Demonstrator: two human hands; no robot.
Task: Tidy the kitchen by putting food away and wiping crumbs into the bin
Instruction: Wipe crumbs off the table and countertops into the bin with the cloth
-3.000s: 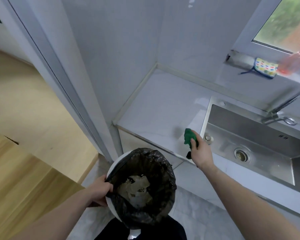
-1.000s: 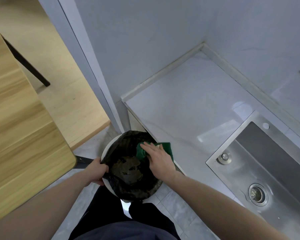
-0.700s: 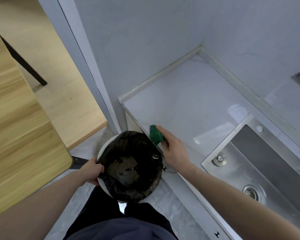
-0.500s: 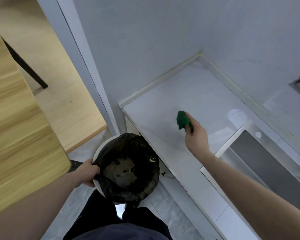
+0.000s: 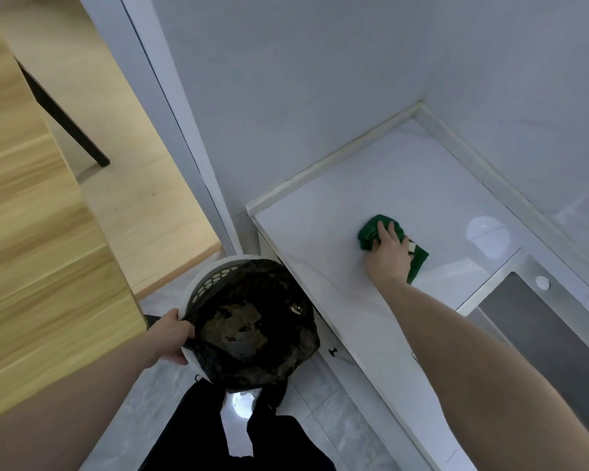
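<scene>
Left hand [image 5: 170, 338] grips the rim of the round white perforated plastic bin [image 5: 211, 283], fingers curled over the edge and pinching the black plastic liner bag [image 5: 269, 341] against it. Bin is held up beside the front edge of the table, tilted toward the camera; crumpled scraps sit at the bottom. Judged light and stiff enough for a one-hand rim hold, but the liner is thin, slippery and loose, so the grip needs to trap bag and rim together.

Glossy white stone table [image 5: 320, 232]: smooth, slick, no crumbs resolvable.

Right hand [image 5: 386, 251] presses flat on the crumpled green cleaning cloth [image 5: 369, 234], fingers fairly straight and spread on top, cloth on the table mid-surface, well apart from the bin. Cloth looks soft, limp, light; probably bunches when pushed, so palm pressure from above suits it better than a pinch.

Steel sink [image 5: 541, 328] at far right.
</scene>
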